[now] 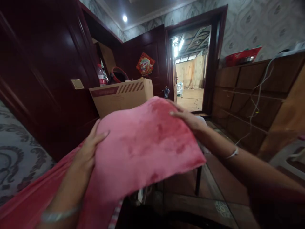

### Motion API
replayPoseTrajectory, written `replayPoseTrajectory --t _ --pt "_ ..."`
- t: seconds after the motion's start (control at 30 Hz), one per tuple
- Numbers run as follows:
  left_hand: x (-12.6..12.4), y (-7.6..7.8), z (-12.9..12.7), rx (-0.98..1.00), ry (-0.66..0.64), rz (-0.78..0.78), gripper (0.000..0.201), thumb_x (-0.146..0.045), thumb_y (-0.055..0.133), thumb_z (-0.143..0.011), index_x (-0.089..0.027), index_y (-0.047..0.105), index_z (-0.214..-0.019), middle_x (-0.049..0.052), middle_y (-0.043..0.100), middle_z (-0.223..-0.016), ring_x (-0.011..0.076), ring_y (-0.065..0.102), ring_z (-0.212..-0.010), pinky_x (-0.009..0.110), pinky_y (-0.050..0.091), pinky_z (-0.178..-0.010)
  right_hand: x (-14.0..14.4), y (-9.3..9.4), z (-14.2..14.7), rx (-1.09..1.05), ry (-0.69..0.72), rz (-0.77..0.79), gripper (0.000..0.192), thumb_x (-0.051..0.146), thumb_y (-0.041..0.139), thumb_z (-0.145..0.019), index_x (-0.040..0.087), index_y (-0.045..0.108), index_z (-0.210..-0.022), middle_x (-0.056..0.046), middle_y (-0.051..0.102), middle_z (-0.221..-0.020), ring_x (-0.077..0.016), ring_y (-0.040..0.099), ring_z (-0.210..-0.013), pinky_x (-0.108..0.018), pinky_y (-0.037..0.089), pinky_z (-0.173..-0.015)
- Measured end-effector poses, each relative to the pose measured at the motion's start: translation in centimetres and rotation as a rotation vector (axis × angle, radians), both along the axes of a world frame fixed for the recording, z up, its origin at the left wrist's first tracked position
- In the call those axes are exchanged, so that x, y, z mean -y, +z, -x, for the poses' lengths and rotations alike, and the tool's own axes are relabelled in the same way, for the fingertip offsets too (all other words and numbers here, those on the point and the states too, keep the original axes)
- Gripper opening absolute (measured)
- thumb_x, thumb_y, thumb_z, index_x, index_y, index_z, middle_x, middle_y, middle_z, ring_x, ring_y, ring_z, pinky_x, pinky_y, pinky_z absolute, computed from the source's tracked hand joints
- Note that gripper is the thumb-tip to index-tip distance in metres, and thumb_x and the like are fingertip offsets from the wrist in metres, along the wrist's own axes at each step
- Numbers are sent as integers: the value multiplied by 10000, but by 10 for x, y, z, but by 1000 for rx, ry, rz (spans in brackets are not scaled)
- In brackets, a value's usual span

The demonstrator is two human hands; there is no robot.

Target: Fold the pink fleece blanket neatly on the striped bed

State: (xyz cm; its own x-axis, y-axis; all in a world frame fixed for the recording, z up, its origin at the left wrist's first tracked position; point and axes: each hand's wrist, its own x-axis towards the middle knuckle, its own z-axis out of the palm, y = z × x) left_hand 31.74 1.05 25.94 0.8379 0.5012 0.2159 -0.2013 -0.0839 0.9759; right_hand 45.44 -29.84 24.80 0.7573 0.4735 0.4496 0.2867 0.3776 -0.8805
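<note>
A pink plush cloth stretches across the middle of the view, lifted between both hands, with darker patches where its pile lies differently. My left hand grips its left part, thumb on top and the other fingers hidden beneath. At the upper right edge, my right hand pinches the cloth, thumb on top and fingers behind. The cloth's near edge hangs free, and more of it trails off to the lower left.
Behind the cloth stands a cardboard box with a plastic bottle by it. An open doorway lies beyond. On the right, a wooden cabinet carries a red basin, and a white cable hangs down its front.
</note>
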Motion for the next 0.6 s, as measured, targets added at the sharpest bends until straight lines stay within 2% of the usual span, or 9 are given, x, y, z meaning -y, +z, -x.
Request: replayPoseTrajectory --t 0.1,0.17,0.23,0.3,0.4,0.47,0.6 --pt "36 24 -70 70 -200 71 985 -155 788 -671 -305 373 -1551 64 512 -1524 258 546 -1343 311 478 -1088 56 18 -39 26 -161 53 768 334 772 -727 365 511 -1448 -19 665 -1307 -325 627 -1172 -505 553 -988" --pt "57 31 -122 91 -308 97 996 -102 747 -690 -287 323 -1573 94 511 -1520 262 565 -1320 353 483 -1086 85 22 -64 24 -228 72 708 322 762 -732 373 549 -1405 -17 700 -1230 -317 656 -1116 -481 583 -940" --pt "75 26 -166 94 -399 100 1004 -92 732 -710 -285 282 -1586 101 496 -1532 258 562 -1323 359 488 -1076 106 15 -85 -5 -273 89 617 305 750 -733 368 603 -1329 -16 724 -1167 -299 682 -1056 -452 602 -899" --pt "88 11 -196 31 -418 77 1012 -104 730 -729 -272 240 -1598 124 470 -1550 264 565 -1318 374 503 -1056 121 -1 -101 -75 -314 115 538 290 736 -730 345 638 -1256 -22 744 -1103 -281 708 -974 -433 617 -844" --pt "102 -18 -221 -139 -355 -12 928 -136 709 -772 -213 277 -1589 183 458 -1546 295 562 -1320 427 496 -1063 132 -33 -116 -200 -367 186 463 309 709 -751 283 640 -1208 -54 760 -1013 -274 728 -878 -430 622 -779" --pt "105 -32 -228 -175 -321 -63 835 -153 691 -802 -190 350 -1563 178 433 -1564 290 510 -1373 416 446 -1116 135 -49 -120 -204 -400 246 412 366 664 -802 249 632 -1196 -83 761 -999 -276 732 -881 -436 616 -783" --pt "100 -40 -236 -137 -318 -97 801 -176 699 -812 -203 384 -1547 119 368 -1614 252 446 -1427 351 402 -1153 136 -57 -122 -56 -451 335 415 444 582 -856 246 617 -1220 -103 755 -1034 -287 729 -931 -470 605 -818"
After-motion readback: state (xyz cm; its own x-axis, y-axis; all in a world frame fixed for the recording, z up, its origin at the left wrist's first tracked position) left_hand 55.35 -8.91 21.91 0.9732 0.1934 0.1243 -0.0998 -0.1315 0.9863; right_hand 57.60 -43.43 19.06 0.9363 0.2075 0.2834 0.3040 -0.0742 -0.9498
